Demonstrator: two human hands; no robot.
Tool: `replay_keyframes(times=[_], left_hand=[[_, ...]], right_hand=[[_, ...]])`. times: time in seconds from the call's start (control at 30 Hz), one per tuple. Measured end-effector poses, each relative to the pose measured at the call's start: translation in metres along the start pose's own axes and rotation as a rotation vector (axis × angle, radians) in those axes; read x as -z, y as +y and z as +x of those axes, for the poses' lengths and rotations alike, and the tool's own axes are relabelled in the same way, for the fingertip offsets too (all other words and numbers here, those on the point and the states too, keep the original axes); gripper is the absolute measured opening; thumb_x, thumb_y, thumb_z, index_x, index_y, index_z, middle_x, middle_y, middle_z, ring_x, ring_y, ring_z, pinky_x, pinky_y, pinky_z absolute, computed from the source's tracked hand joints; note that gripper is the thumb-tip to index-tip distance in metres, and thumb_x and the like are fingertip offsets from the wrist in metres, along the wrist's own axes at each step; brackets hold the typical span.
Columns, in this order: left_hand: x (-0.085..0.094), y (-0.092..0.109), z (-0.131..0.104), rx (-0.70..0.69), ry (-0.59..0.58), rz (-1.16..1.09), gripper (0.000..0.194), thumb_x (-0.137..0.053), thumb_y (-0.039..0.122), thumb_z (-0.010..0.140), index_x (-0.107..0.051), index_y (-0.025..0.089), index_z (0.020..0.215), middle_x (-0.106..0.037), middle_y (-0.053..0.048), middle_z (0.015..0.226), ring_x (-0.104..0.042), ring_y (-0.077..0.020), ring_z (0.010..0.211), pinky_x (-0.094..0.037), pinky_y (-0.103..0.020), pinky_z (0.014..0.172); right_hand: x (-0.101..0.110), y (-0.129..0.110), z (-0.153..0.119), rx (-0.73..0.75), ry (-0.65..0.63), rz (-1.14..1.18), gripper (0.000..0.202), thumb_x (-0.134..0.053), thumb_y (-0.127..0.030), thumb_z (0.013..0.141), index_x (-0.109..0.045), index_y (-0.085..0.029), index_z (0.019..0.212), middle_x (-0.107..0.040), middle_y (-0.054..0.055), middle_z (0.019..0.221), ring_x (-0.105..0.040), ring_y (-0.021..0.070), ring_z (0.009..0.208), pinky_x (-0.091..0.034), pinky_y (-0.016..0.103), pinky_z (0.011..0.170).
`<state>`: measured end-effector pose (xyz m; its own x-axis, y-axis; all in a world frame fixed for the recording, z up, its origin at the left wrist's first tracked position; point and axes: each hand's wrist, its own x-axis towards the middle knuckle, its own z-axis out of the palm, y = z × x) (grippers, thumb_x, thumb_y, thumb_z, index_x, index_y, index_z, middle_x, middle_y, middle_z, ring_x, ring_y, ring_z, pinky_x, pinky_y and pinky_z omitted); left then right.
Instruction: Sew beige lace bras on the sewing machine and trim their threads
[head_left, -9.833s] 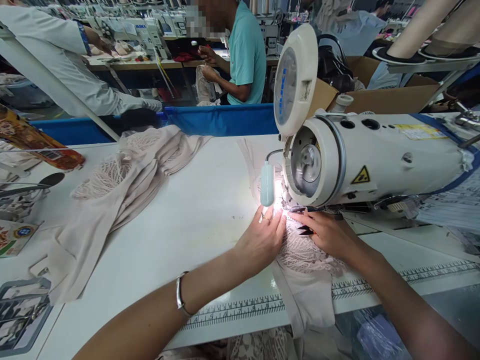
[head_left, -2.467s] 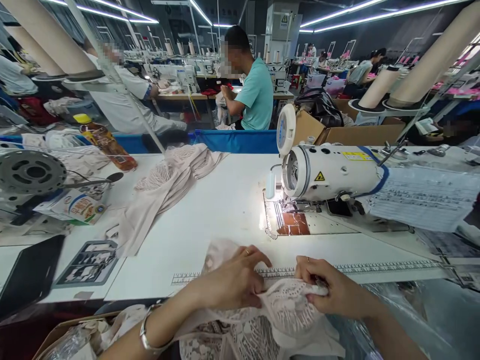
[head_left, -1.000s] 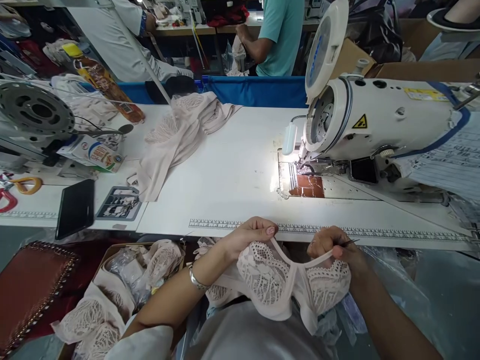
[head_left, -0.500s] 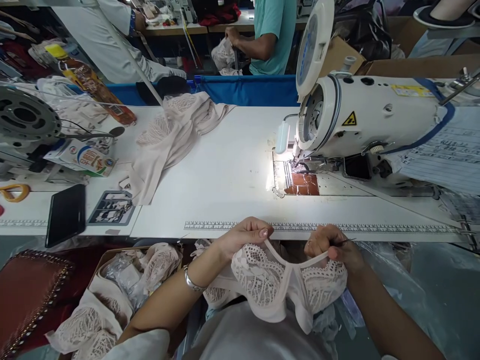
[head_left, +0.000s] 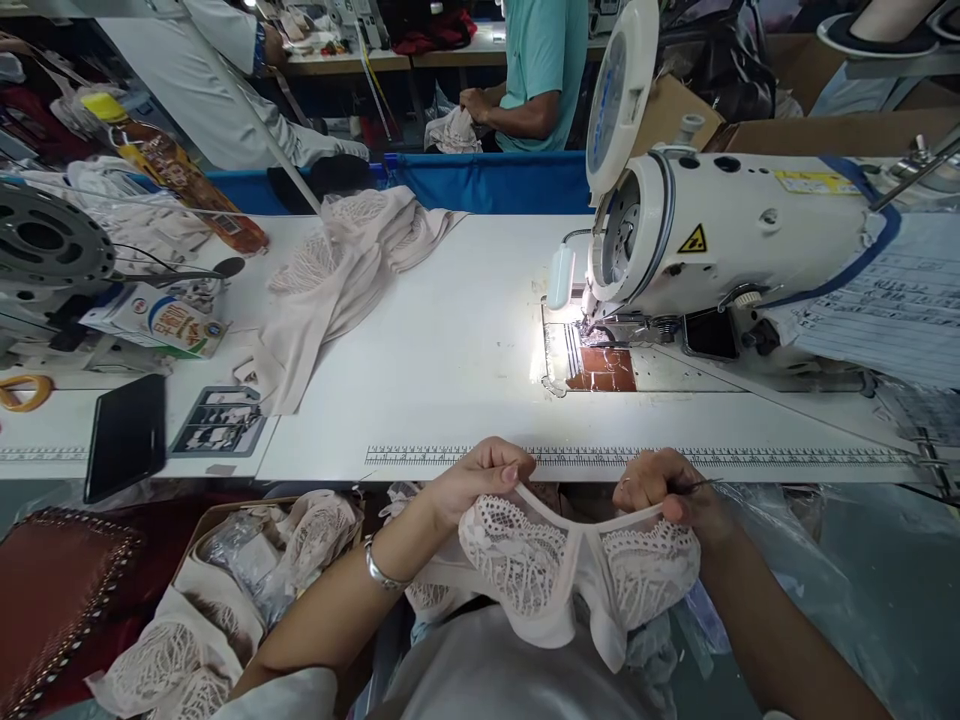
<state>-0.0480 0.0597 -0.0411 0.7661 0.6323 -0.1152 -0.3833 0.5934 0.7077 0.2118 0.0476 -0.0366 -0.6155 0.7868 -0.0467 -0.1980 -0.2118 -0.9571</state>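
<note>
A pale pink lace bra (head_left: 517, 560) is stretched between my two hands, just in front of the table edge and above my lap. My left hand (head_left: 487, 480) pinches its upper edge near one cup. On the other side, my right hand (head_left: 664, 490) is closed on the upper edge of the second cup. A thin dark tool tip sticks out from the right fist; its kind is hidden by the fingers. More lace fabric hangs behind the bra, under my left forearm.
A sewing machine (head_left: 720, 230) stands on the white table (head_left: 420, 350), its needle area lit. Lace garments (head_left: 337, 270), a phone (head_left: 127, 435), a carton (head_left: 161, 320) and a drink bottle (head_left: 180, 175) lie to the left. A box of bras (head_left: 225, 590) sits below. Other people work beyond.
My left hand has shifted slightly left and the bra's top edge is drawn a little wider. Across the way, the person in teal has lowered the cloth in their hands.
</note>
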Motion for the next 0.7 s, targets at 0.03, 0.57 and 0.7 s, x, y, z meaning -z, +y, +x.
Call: replay_keyframes(times=[0.03, 0.57, 0.7], left_hand=[[0.0, 0.0, 0.0, -0.006, -0.005, -0.003, 0.068, -0.084, 0.055, 0.069, -0.029, 0.021, 0.051, -0.023, 0.011, 0.044, -0.015, -0.0017, 0.037, -0.011, -0.021, 0.039], [-0.014, 0.003, 0.008, 0.017, -0.028, 0.008, 0.065, -0.082, 0.056, 0.071, -0.03, 0.021, 0.052, -0.025, 0.01, 0.044, -0.019, -0.0029, 0.037, -0.014, -0.022, 0.039], [-0.026, 0.006, 0.029, 0.049, -0.042, 0.068, 0.066, -0.081, 0.061, 0.07, -0.032, 0.021, 0.055, -0.028, 0.009, 0.048, -0.022, -0.0033, 0.041, -0.018, -0.021, 0.042]], right_hand=[[0.0, -0.001, 0.0, 0.01, 0.001, 0.007, 0.069, -0.073, -0.072, 0.071, -0.033, -0.024, 0.044, -0.025, -0.008, 0.038, -0.02, 0.0086, 0.035, -0.021, 0.027, 0.042], [0.001, -0.022, 0.002, 0.005, -0.159, -0.281, 0.059, -0.061, -0.077, 0.08, -0.059, -0.02, 0.068, -0.042, -0.006, 0.05, -0.029, 0.0076, 0.042, -0.023, 0.026, 0.045], [-0.019, -0.042, 0.002, 0.049, -0.283, -0.506, 0.048, -0.057, -0.066, 0.092, -0.064, -0.019, 0.083, -0.045, -0.005, 0.057, -0.031, 0.008, 0.045, -0.027, 0.025, 0.047]])
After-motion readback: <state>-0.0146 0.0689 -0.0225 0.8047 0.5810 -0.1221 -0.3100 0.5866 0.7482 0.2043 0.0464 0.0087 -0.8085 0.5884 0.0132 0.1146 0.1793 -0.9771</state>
